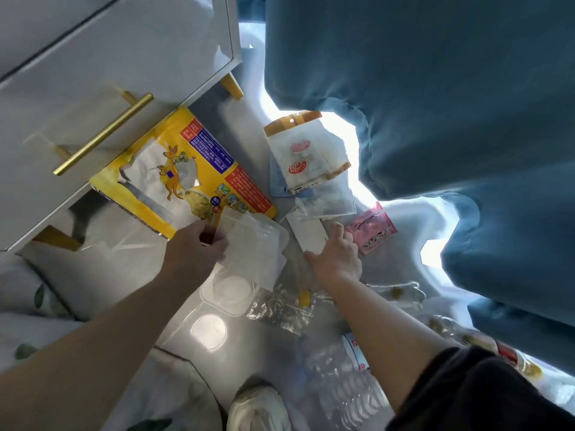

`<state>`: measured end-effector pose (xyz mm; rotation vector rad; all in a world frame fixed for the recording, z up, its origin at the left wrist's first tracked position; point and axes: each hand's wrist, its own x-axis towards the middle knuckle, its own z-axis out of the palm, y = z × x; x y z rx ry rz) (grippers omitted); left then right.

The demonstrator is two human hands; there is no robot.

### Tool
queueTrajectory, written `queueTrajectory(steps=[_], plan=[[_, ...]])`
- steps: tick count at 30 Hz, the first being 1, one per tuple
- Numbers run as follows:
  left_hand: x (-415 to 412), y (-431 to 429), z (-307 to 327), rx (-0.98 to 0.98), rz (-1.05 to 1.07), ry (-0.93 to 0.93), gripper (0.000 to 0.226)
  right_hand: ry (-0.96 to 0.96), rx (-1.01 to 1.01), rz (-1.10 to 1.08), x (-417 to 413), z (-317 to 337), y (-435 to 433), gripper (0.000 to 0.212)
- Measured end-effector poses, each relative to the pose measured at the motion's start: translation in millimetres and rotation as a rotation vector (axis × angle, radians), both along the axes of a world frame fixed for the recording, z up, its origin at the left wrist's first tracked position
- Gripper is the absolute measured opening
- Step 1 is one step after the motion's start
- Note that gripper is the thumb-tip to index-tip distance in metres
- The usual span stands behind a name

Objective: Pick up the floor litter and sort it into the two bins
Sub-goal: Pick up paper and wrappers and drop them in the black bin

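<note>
Litter lies scattered on the floor (186, 321) by the white cabinet (93, 73), so both arms reach down, the left hand (194, 251) pinching a clear plastic pouch (255, 244), the right hand (337, 256) gripping a white paper strip (306, 233), neither bin in sight.

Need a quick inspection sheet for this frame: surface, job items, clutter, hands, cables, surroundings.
Surface: glossy grey floor, strewn with litter.
Job's things: large yellow food bag; white snack pouch; pink wrapper; translucent plastic bag; white card; crumpled clear wrap; plastic bottles. Bins: nothing seen.
Clutter: white shoe.
Hands: left hand grips the translucent plastic bag; right hand rests on the white card, grip unclear.
Cables: nothing seen.
Surroundings: white cabinet with brass handle; blue curtain.
</note>
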<state>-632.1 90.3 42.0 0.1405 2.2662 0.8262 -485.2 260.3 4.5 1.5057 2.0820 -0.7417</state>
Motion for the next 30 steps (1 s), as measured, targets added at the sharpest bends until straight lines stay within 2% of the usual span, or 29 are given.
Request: queueTrajectory(steps=[5, 9, 14, 16, 22, 27, 30], plan=[[-3.2, -10.2, -3.6, 0.094, 0.040, -0.049, 0.008, -0.076, 0.067, -0.067, -15.5, -24.6, -3.4, 0.086], [-5.4, -15.3, -7.2, 0.111, 0.047, -0.062, 0.005, -0.118, 0.091, -0.073, -16.1, -36.2, -3.3, 0.084], [-3.1, -22.1, -3.6, 0.110, 0.099, -0.069, 0.004, -0.001, -0.101, -0.154, -4.5, -34.8, -1.3, 0.033], [0.4, -24.2, 3.1, 0.114, 0.137, -0.083, 0.004, 0.077, -0.172, -0.186, 0.4, -27.4, 0.3, 0.026], [19.0, -33.0, 42.3, 0.098, 0.291, -0.117, 0.008, 0.165, -0.307, -0.323, 32.2, 28.5, 3.4, 0.023], [54.2, -21.3, 102.0, 0.122, 0.369, -0.192, 0.012, 0.240, -0.356, -0.497, 82.9, 99.8, 4.9, 0.018], [80.6, -4.9, 144.1, 0.155, 0.379, -0.215, 0.013, 0.250, -0.359, -0.507, 117.9, 147.5, 10.8, 0.017]])
